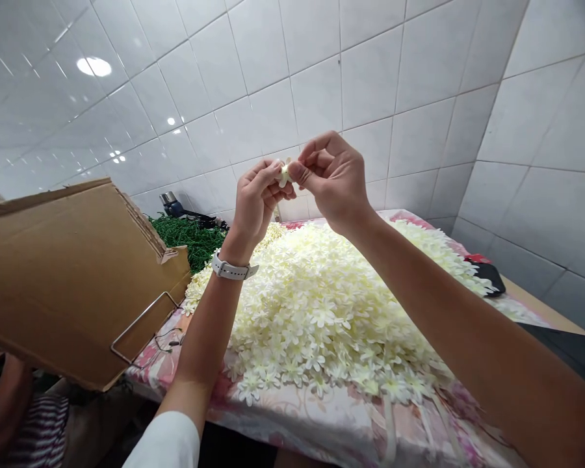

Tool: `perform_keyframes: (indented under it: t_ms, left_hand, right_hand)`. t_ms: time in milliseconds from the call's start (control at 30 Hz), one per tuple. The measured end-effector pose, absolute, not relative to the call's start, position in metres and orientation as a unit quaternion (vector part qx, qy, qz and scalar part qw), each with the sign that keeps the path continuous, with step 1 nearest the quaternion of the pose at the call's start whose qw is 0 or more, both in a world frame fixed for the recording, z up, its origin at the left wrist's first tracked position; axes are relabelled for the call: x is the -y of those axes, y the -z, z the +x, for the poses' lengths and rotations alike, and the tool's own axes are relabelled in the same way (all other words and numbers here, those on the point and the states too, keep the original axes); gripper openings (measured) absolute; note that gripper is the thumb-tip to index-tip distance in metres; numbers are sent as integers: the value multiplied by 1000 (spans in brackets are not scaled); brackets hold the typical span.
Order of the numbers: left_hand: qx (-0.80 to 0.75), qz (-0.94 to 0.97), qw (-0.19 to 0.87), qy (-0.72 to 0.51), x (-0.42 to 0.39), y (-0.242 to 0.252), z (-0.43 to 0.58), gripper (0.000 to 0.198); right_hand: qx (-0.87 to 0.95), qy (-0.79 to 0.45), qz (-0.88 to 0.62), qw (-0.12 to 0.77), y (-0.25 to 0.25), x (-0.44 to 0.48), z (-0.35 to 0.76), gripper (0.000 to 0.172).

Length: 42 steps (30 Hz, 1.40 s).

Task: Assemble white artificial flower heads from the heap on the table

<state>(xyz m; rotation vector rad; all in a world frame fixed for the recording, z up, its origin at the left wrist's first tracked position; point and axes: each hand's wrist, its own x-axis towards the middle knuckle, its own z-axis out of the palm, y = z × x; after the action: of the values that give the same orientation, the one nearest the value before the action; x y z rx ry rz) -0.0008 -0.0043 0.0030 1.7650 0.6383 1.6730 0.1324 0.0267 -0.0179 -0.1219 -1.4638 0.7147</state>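
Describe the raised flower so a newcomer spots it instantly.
Find the heap of pale flowers on the patterned cloth. Above it, the left hand and right hand come together. Between them is the flower, held up apart from the heap.

The premises appear to be a small craft workspace; whether it belongs to a home or a shop cannot be determined. Evidence: glossy white ceramic wall tiles (370, 84); a table (322, 416) under pink-and-white floral cloth; a large heap of cream-white artificial flowers (331, 318); a tangle of green stem-like strands (188, 237); an upright brown cardboard piece (53, 273).
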Motion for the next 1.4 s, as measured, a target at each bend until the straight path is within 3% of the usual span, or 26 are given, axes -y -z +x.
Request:
perform_keyframes:
  t_ms: [133,333,500,633,867,1400]
  left_hand:
    - [-260,642,290,-661,3,-4,-2,20]
    - [-239,628,328,-664,6,-5,-5,20]
    - [-242,615,358,-660,18,-9,-7,30]
    - [-247,630,369,-637,18,-7,-6,29]
    - [-265,624,359,-642,17,-9,-3,48]
    - [-289,638,328,-634,33,-18,-8,48]
  right_hand:
    - [689,-115,-102,708,17,-19,136,24]
    - [702,31,-105,703,12,-17,139,13]
    - [726,174,-78,661,-3,-5,147,18]
    - [728,168,-82,659,-7,1,150,20]
    - [746,147,-91,643,-4,1,143,25]
    - [747,148,-90,642,0,4,132,25]
